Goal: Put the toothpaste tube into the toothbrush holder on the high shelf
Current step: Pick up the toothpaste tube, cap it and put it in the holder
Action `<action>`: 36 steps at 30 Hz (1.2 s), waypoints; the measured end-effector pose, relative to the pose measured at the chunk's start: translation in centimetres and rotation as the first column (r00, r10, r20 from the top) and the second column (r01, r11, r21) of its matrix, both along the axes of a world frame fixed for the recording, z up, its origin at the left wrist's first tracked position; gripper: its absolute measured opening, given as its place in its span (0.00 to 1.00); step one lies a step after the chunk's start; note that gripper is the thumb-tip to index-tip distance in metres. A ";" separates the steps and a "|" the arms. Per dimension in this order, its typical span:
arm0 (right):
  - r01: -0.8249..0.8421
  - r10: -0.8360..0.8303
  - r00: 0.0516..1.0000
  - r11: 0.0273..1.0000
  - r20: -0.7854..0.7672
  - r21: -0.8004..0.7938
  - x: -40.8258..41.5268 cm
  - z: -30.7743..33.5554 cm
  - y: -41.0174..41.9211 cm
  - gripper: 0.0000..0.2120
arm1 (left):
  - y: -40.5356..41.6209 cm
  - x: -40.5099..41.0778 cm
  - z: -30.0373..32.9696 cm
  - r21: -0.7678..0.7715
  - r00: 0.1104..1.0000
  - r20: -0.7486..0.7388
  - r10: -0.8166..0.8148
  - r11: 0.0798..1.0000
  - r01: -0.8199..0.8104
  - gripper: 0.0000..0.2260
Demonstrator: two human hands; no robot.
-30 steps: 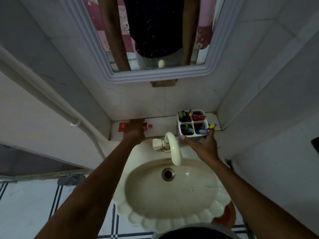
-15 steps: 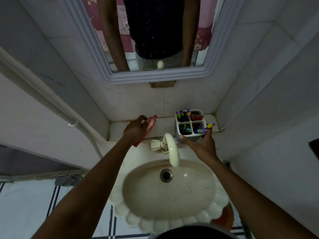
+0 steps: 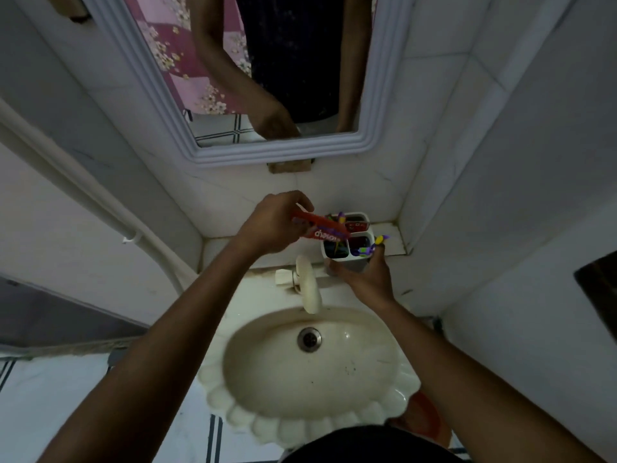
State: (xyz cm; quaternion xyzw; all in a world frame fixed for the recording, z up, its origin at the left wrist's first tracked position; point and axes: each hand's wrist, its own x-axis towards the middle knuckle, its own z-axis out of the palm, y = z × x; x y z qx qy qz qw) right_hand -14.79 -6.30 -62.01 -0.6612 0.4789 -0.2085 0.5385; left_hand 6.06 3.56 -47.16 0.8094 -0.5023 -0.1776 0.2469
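My left hand (image 3: 272, 225) is clenched around the red toothpaste tube with white lettering (image 3: 322, 229), holding it tilted in the air above the white four-compartment plastic toothbrush holder (image 3: 347, 240), lower end over the near-left compartment. My right hand (image 3: 362, 277) grips the holder's front wall on the white tiled shelf (image 3: 395, 243). Cream scalloped sink (image 3: 307, 369) and cream tap (image 3: 309, 284) sit below, grey-framed mirror (image 3: 267, 155) above

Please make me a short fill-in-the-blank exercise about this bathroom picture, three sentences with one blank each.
1. The left hand holds the red ____ tube.
2. The right hand steadies the white toothbrush ____.
3. The tap points down over the ____.

Missing words: toothpaste; holder; sink
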 end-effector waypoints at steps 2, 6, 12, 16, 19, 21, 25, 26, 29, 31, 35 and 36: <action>-0.004 0.004 1.000 1.000 0.009 0.003 -0.2 0.3 -0.1 0.51 | -0.5 -1.5 0.3 -0.013 0.992 0.128 -0.011 1.000 0.013 0.11; -0.007 0.007 1.000 1.000 0.016 0.009 -0.1 0.7 -0.2 0.51 | -1.5 -3.6 0.2 -0.030 0.981 0.184 -0.057 0.998 0.064 0.10; -0.015 0.015 1.000 1.000 0.004 -0.001 -0.2 0.8 -0.4 0.50 | -2.5 -5.1 -1.4 -0.001 0.950 0.309 -0.046 0.999 0.049 0.11; -0.006 0.006 1.000 1.000 -0.017 0.002 -0.1 1.0 -0.4 0.50 | -2.4 -5.1 -2.9 0.022 0.954 0.296 -0.043 0.999 0.038 0.09; 0.000 0.000 1.000 1.000 -0.026 -0.003 -0.1 1.1 -0.1 0.56 | -2.4 -4.9 -3.6 -0.053 0.969 0.244 -0.035 0.997 0.049 0.09; 0.004 -0.005 0.999 1.000 -0.049 -0.012 0.0 1.1 0.1 0.60 | -2.5 -4.7 -3.9 -0.077 0.971 0.239 -0.020 0.996 0.040 0.11; 0.034 -0.039 0.994 0.998 -0.104 -0.043 0.5 1.3 0.5 0.66 | -3.1 -4.4 -4.3 0.042 0.931 0.358 -0.072 0.997 0.061 0.11; 0.047 -0.052 0.992 0.997 -0.111 -0.054 0.6 1.3 0.6 0.67 | -3.2 -4.5 -4.4 0.063 0.932 0.351 -0.092 0.995 0.075 0.12; 0.081 -0.091 0.989 0.993 -0.118 -0.089 1.0 1.1 0.8 0.66 | -3.5 -4.6 -4.9 0.119 0.936 0.329 -0.128 0.989 0.093 0.11; 0.097 -0.107 0.989 0.990 -0.099 -0.100 1.2 1.0 1.0 0.67 | -3.1 -4.5 -5.5 0.052 0.965 0.255 -0.064 0.997 0.052 0.12; 0.121 -0.126 0.991 0.986 -0.037 -0.117 1.5 0.9 1.0 0.62 | -1.4 -3.5 -6.1 -0.125 0.993 0.012 0.113 0.986 -0.111 0.11; 0.126 -0.130 0.991 0.985 -0.026 -0.121 1.6 1.0 1.0 0.60 | -0.9 -3.2 -6.2 -0.149 0.989 -0.022 0.146 0.978 -0.148 0.10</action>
